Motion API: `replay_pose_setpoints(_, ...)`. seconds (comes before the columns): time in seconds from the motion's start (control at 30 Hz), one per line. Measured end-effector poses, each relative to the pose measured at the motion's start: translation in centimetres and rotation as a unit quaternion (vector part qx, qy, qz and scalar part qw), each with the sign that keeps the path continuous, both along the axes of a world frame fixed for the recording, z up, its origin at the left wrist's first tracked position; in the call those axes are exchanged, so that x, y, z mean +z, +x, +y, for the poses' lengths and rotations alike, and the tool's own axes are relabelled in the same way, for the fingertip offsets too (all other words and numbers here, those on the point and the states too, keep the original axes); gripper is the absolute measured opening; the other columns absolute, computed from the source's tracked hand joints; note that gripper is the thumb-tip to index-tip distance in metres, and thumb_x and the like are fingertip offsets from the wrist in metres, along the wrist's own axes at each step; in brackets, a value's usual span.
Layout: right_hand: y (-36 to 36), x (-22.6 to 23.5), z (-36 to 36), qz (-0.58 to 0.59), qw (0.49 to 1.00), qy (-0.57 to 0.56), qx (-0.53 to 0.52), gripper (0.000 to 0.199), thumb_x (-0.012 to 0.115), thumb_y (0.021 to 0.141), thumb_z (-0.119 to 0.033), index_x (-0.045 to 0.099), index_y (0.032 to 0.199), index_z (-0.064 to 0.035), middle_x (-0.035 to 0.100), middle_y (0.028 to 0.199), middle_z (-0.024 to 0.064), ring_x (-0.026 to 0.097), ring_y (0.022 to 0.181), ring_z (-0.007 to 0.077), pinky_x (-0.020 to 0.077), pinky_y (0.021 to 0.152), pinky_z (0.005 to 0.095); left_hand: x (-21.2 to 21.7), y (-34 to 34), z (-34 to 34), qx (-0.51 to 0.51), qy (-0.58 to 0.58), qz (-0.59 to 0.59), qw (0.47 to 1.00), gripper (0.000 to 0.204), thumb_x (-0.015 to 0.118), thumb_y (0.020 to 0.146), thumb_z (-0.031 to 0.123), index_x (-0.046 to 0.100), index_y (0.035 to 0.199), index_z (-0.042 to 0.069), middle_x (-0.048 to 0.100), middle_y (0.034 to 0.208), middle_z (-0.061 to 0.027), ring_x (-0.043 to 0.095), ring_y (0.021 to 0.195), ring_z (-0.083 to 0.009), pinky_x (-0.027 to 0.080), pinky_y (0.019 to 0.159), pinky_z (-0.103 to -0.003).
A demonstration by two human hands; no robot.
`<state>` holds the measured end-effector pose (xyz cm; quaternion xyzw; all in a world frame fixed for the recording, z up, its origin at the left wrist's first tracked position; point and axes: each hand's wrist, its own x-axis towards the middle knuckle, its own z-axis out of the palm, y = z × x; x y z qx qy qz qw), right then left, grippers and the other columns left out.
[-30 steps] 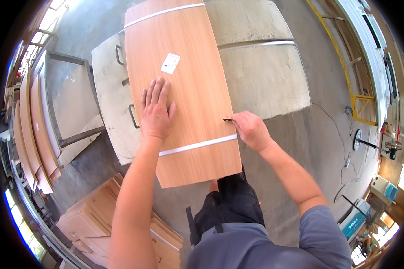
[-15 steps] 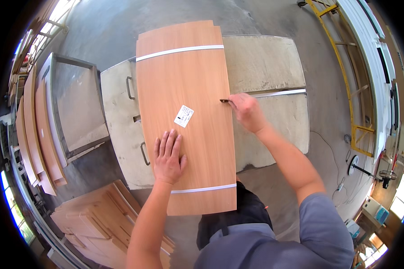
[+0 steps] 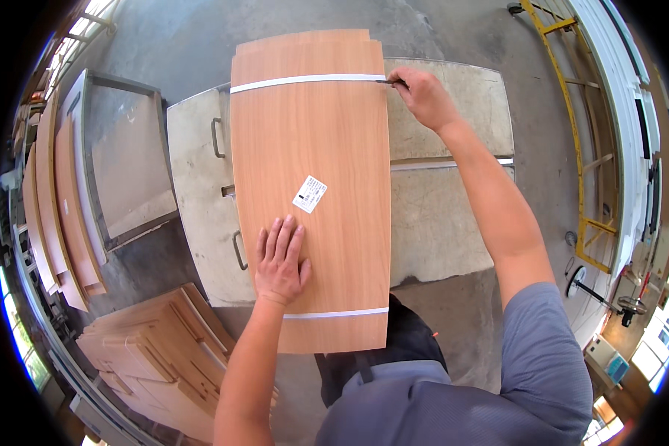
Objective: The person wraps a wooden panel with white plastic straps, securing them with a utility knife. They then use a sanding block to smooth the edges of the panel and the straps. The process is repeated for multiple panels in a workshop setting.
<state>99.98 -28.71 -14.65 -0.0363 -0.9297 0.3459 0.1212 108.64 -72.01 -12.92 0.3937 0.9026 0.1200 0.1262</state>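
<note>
A woodworking shop: stacked wooden panels (image 3: 156,357) on a concrete floor (image 3: 453,327) (yellow ladder (image 3: 583,149) alongside).

Grey concrete floor (image 3: 163,44) under a pale metal worktop (image 3: 453,223). Wood panels (image 3: 52,201) lean left, more stacked (image 3: 149,357) below; yellow ladder (image 3: 580,149) lies right; daylight from windows (image 3: 15,349).

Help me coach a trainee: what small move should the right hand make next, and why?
Probably draw the small blade across the far white strap. The right hand holds it at the strap's right end, while the left hand lies flat on the wooden panel stack, steadying it.
</note>
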Motion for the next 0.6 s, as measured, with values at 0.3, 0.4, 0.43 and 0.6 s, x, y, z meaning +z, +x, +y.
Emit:
replay_pose_setpoints(0.3,0.0,-1.6,-0.2,-0.003,0.998,0.055,0.003,0.01,0.062,0.093,-0.008,0.065,0.099,-0.0023,0.071,0.091,0.0177,0.067,0.088,0.0389,0.0532,0.075,0.0448,-0.1,0.1,0.1,0.0,0.013,0.006,1.0,0.072,0.061,0.08,0.023,0.045,0.148,0.011,0.038,0.159,-0.0097,0.032,0.149,-0.0303,0.02,0.124,-0.05)
replay_pose_setpoints(0.4,0.0,-1.1,-0.4,-0.005,0.997,0.071,0.019,0.011,0.062,0.092,-0.009,0.066,0.1,-0.0024,0.071,0.092,0.0174,0.067,0.087,0.039,0.0533,0.075,0.045,-0.3,0.1,0.1,-0.01,0.019,0.023,1.0,0.071,0.059,0.079,0.021,0.045,0.147,0.01,0.038,0.158,-0.0112,0.032,0.148,-0.0328,0.021,0.124,-0.05)
replay_pose_setpoints(0.43,0.4,-0.9,-0.7,-0.011,0.997,0.074,0.025,0.011,0.062,0.092,-0.009,0.066,0.1,-0.0024,0.072,0.092,0.0174,0.067,0.088,0.0391,0.0532,0.074,0.0451,-0.4,0.0,0.1,-0.008,0.018,0.025,0.999,0.07,0.059,0.079,0.021,0.045,0.147,0.01,0.038,0.158,-0.0111,0.032,0.148,-0.0326,0.021,0.124,-0.05)
replay_pose_setpoints(0.6,5.2,-0.4,-3.3,-0.038,0.998,0.028,0.039,0.009,0.063,0.092,-0.008,0.063,0.097,0.0002,0.069,0.088,0.0196,0.065,0.083,0.0402,0.0514,0.071,0.0437,-0.6,0.2,0.2,-0.005,0.02,0.044,0.999,0.069,0.059,0.08,0.018,0.045,0.147,0.01,0.039,0.158,-0.0101,0.032,0.149,-0.0312,0.021,0.124,-0.049)
